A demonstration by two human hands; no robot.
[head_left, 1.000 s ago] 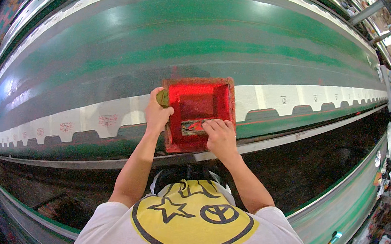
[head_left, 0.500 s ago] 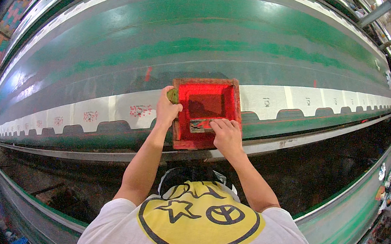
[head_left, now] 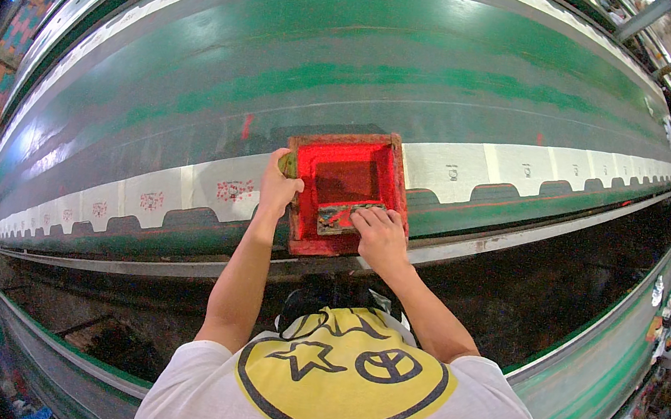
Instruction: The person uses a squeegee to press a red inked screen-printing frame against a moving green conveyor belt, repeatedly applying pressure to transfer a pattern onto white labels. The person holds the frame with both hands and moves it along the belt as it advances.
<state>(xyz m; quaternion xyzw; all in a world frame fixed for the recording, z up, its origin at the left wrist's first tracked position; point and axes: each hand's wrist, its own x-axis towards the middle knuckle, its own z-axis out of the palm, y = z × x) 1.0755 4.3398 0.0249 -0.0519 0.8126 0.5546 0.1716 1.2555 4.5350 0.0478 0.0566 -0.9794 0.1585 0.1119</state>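
Note:
A red-stained wooden screen-printing frame (head_left: 395,185) lies across the pale fabric strip (head_left: 513,163) near the front edge of a long green table. My left hand (head_left: 277,189) is closed around the frame's left side, by a greenish grip (head_left: 287,163) there. Within the frame, a worn squeegee (head_left: 332,221) stained with red rests along the near side of the mesh. My right hand (head_left: 381,233) pinches its right part, with the fingers bent over its top. Red ink coats the inner walls, and the mesh looks dark red in the middle.
Left of the frame, the strip's pieces carry red prints (head_left: 235,190) over small dark marks; those on the right show only dark marks. The green table (head_left: 456,48) stretches away behind, with a pale rail (head_left: 507,241) along its front. Another green table (head_left: 603,347) stands behind me at lower right.
My right hand and the squeegee have shifted slightly left and toward me inside the frame. The left hand keeps its hold, and the whole view has drifted a little.

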